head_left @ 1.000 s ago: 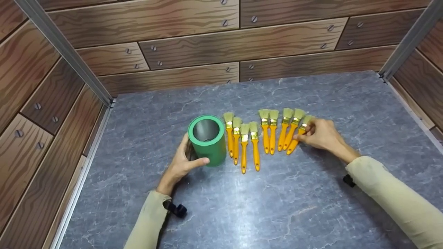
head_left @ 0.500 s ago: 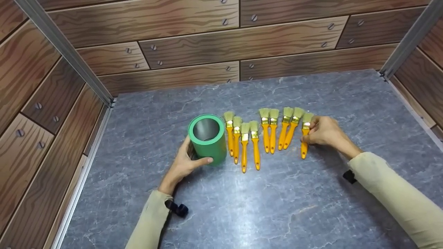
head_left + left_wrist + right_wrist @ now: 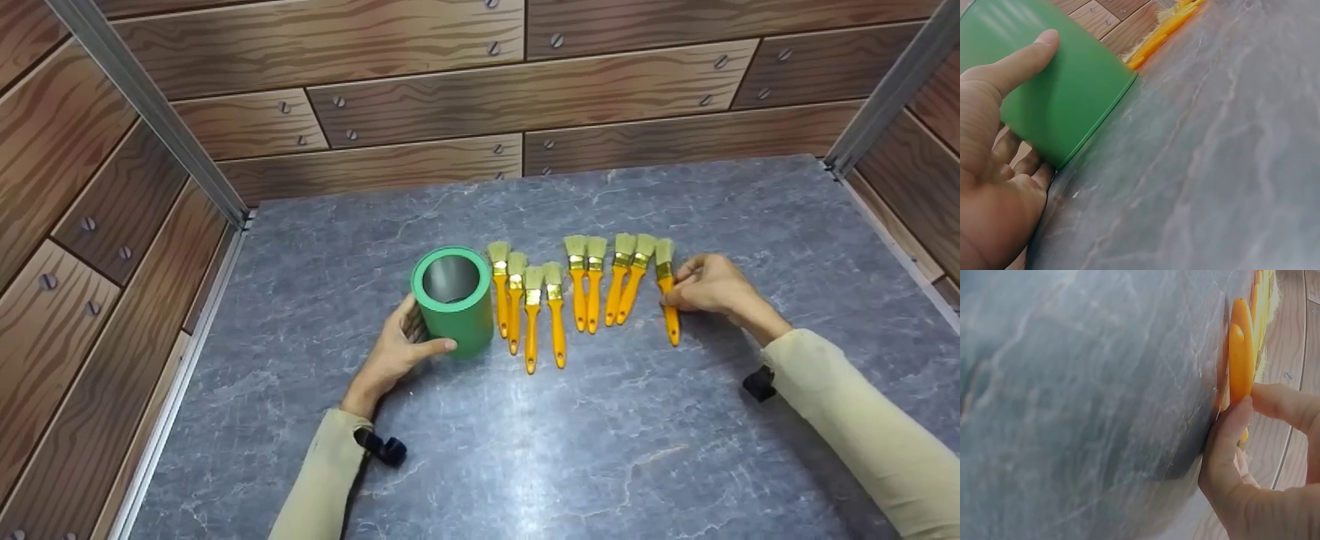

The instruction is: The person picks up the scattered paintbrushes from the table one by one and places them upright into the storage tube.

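A green cylindrical can (image 3: 461, 328) stands upright on the table, its open top showing a dark inside. My left hand (image 3: 391, 351) holds it from the left, thumb (image 3: 1030, 59) against the near side and fingers round behind, partly hidden. At the right end of a row of paintbrushes, my right hand (image 3: 716, 289) pinches the orange handle of the last paintbrush (image 3: 670, 313) between thumb and fingers. That brush lies bristles away from me, slightly tilted; the right wrist view shows its handle (image 3: 1241, 354) close to the tabletop.
Beside the can lie several paintbrushes (image 3: 531, 330) with orange handles. Two more brushes (image 3: 593, 296) and another pair (image 3: 634, 289) lie further right. The grey marbled table (image 3: 585, 450) is bounded by wood-patterned walls (image 3: 420, 97) at the back and sides.
My right hand has swung the last paintbrush's handle to the right, separating it from its neighbours and turning it nearly straight. My left hand and the can have stayed put.
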The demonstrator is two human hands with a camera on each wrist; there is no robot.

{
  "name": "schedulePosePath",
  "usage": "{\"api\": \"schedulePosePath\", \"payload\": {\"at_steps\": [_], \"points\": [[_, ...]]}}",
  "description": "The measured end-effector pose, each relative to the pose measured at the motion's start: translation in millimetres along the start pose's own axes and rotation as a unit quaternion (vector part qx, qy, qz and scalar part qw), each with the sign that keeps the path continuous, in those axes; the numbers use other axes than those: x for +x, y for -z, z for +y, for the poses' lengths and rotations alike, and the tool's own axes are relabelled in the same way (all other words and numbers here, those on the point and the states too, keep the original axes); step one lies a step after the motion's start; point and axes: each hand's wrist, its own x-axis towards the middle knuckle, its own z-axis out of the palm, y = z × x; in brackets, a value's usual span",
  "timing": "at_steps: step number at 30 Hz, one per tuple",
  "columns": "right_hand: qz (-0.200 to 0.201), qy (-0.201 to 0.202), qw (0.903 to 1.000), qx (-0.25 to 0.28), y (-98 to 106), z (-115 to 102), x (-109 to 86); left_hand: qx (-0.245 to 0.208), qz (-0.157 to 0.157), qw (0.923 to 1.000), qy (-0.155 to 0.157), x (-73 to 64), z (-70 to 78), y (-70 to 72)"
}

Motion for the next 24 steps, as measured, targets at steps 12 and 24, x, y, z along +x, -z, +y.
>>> {"api": "schedulePosePath", "payload": {"at_steps": [12, 24], "points": [[-0.052, 0.013, 0.9864, 0.155, -2, -8, -0.7, 0.001, 0.026, 0.9997, 0.005, -7.1, 4.9, 11.3], [-0.029, 0.091, 0.9736, 0.207, 17, -27, -24.2, -0.011, 0.013, 0.9998, 0.011, 1.6, -2.4, -1.7]]}}
